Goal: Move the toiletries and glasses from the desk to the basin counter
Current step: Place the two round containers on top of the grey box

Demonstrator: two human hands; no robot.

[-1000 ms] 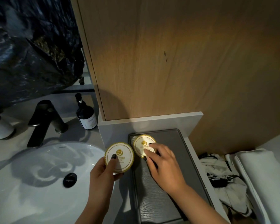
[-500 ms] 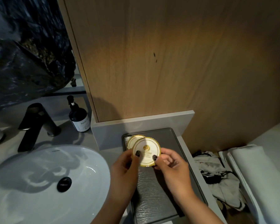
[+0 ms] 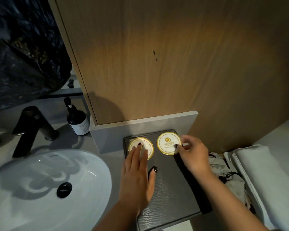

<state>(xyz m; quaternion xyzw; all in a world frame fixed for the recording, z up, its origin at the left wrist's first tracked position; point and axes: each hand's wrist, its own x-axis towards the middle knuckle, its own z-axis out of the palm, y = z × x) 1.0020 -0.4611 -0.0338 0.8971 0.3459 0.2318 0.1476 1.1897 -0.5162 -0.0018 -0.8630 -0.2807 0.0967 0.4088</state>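
— Coasters, are there two of them? Where are they?

— Yes, two round white paper coasters with gold wavy edges. Both lie on the dark gray tray [image 3: 167,194], at its far end, side by side but not touching. The tray sits on the gray basin counter [image 3: 107,140], right next to the white sink [image 3: 45,185].

— What is the left hand doing?

— The left hand [image 3: 137,179] lies flat, fingers straight. Its fingertips press on the left coaster [image 3: 141,148]. The thumb rests on the tray.

— And the right hand?

— The right hand [image 3: 193,155] pinches the right coaster [image 3: 168,144] at its edge. The thumb is on top of it, and the fingers are bent round behind. I cannot tell if that coaster lies all the way flat.

— What else is there?

— A black tap [image 3: 32,129] stands behind the sink, and a dark pump bottle [image 3: 78,120] with a white label stands beside it. A brown wooden wall [image 3: 173,55] rises behind the tray. Off to the right lie a folded white towel [image 3: 264,177] and some crumpled white cloth [image 3: 227,174].
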